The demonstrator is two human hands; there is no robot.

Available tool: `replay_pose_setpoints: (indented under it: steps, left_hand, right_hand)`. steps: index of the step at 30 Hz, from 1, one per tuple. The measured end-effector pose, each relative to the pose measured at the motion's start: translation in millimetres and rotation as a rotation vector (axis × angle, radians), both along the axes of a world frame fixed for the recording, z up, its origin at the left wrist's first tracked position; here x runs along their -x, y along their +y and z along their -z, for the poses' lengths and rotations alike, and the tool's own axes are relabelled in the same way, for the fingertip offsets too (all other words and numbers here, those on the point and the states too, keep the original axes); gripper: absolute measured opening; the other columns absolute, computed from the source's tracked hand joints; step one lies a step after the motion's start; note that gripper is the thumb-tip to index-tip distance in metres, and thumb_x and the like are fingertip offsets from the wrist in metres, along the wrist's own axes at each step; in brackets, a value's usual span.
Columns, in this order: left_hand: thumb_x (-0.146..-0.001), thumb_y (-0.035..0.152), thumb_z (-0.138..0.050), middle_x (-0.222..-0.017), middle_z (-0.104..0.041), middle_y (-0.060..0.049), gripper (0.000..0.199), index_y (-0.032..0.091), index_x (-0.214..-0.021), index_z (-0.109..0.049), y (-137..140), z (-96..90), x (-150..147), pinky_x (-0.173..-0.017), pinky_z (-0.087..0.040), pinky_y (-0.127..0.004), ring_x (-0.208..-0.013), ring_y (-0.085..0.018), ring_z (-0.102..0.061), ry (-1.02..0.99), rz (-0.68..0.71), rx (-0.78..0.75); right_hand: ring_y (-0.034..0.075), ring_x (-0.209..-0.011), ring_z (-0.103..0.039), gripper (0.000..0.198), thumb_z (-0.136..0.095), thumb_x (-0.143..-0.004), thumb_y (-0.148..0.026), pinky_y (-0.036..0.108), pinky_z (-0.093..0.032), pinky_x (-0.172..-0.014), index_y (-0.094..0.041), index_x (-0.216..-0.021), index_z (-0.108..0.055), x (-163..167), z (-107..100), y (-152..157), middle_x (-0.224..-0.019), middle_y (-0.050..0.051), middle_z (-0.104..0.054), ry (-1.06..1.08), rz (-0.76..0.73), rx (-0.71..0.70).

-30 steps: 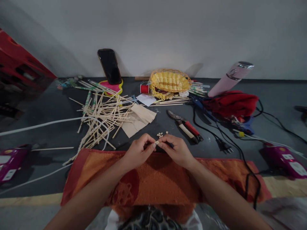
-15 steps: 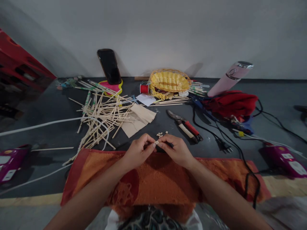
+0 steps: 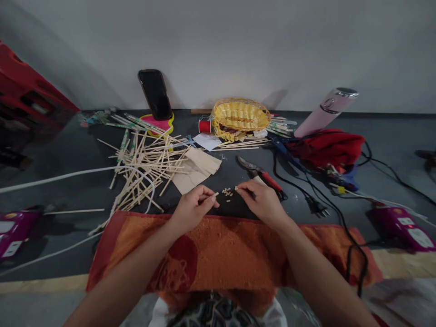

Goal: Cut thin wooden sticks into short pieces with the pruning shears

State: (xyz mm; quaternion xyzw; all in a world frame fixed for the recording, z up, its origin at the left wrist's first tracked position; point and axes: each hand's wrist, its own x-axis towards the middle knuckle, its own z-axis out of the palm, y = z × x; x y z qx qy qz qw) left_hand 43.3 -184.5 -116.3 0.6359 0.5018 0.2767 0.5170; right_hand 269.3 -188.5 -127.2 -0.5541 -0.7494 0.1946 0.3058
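My left hand point(image 3: 195, 204) is closed in a pinch on a short piece of wooden stick point(image 3: 216, 194), its pale end poking out past the fingertips. Between the finger and thumb of my right hand point(image 3: 257, 197) is another tiny wooden piece point(image 3: 236, 188). A small cluster of cut stick pieces point(image 3: 227, 193) lies on the dark tabletop between the two hands. Pruning shears point(image 3: 264, 175) with red and pale handles rest just beyond my right hand, which partly covers them. Both forearms pass over an orange towel point(image 3: 235, 254) at the table's near edge.
Many thin wooden sticks point(image 3: 146, 163) are heaped at left, beside folded brown paper point(image 3: 195, 170). Farther back are a phone point(image 3: 155, 94), a red thread spool point(image 3: 205, 126), a yellow basket point(image 3: 241, 116) and a pink bottle point(image 3: 325, 113). Cables and a black plug point(image 3: 318, 208) lie at right.
My hands have moved apart from where they met over a small wooden piece. Each pinches a piece separately, and more of the cut pieces shows between them. The right hand now covers part of the shears.
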Motion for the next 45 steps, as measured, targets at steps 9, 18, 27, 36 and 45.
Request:
replay_pose_setpoints:
  steps: [9,18,27,36,45]
  left_hand:
    - [-0.089,0.033,-0.051,-0.084,-0.074,-0.003,0.015,0.018,-0.090,-0.057,-1,2.0,-1,-0.060,-0.040,-0.022,-0.069,-0.012,-0.061,-0.066,0.025,0.001]
    - [-0.088,0.039,-0.052,-0.086,-0.071,-0.003,0.022,0.019,-0.092,-0.060,2,0.7,1,-0.049,-0.034,-0.020,-0.055,-0.009,-0.050,-0.163,-0.027,0.023]
    - [-0.088,0.039,-0.053,-0.072,-0.062,0.001,0.021,0.018,-0.087,-0.058,3,2.0,-1,-0.044,-0.027,-0.018,-0.047,-0.005,-0.037,-0.222,-0.067,0.084]
    - [-0.087,0.039,-0.055,-0.069,-0.058,0.002,0.021,0.018,-0.088,-0.057,3,2.6,-1,-0.043,-0.025,-0.017,-0.045,-0.004,-0.034,-0.295,-0.103,0.150]
    - [-0.083,0.043,-0.061,-0.060,-0.054,0.004,0.026,0.018,-0.088,-0.056,4,0.1,0,-0.043,-0.028,-0.016,-0.046,-0.005,-0.040,-0.422,-0.187,0.174]
  right_hand:
    - [0.017,-0.085,-0.063,0.012,-0.054,-0.090,-0.021,0.028,-0.046,-0.076,-0.022,-0.090,-0.066,3,15,1,-0.089,0.003,-0.068,-0.188,-0.065,0.047]
    - [0.027,-0.106,-0.052,0.016,-0.053,-0.090,-0.026,0.044,-0.039,-0.095,-0.020,-0.101,-0.063,-34,-2,11,-0.107,0.010,-0.063,-0.287,0.212,-0.156]
    - [0.031,-0.110,-0.050,0.019,-0.057,-0.087,-0.036,0.047,-0.044,-0.087,-0.017,-0.087,-0.061,-52,15,15,-0.119,0.015,-0.055,-0.484,0.294,-0.040]
    - [0.019,-0.080,-0.062,0.027,-0.053,-0.089,-0.048,0.031,-0.054,-0.061,-0.023,-0.100,-0.052,-47,-13,13,-0.103,0.009,-0.062,0.579,0.344,0.055]
    - [0.025,-0.107,-0.058,0.029,-0.054,-0.088,-0.032,0.041,-0.051,-0.087,-0.025,-0.116,-0.054,-30,-25,0,-0.138,0.010,-0.045,0.322,0.109,0.002]
